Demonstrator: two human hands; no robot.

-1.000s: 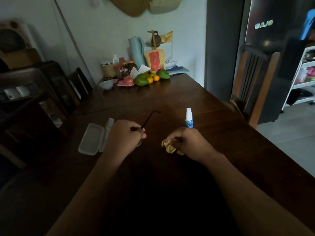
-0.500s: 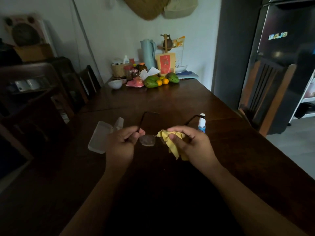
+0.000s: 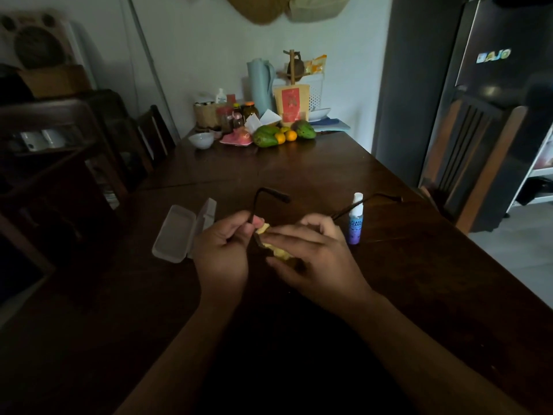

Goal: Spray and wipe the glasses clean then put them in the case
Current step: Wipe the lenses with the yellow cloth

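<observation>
Above the near middle of the table (image 3: pixel 299 169), pinches the glasses (image 3: pixel 278 195) near the left temple hinge with curled left fingers (image 3: pixel 239 223) and thumb. Clamps the yellow cloth (image 3: pixel 279 251) over the lens area between right fingers (image 3: pixel 287 232) and thumb; lenses hidden behind cloth and fingers. Holds left hand (image 3: pixel 223 250) and right hand (image 3: pixel 314 259) close together, both temples unfolded and pointing away. Just right of the right hand: spray bottle (image 3: pixel 356 220), upright on the table. Just left of the left hand: open case (image 3: pixel 179 232), lying on the table.
</observation>
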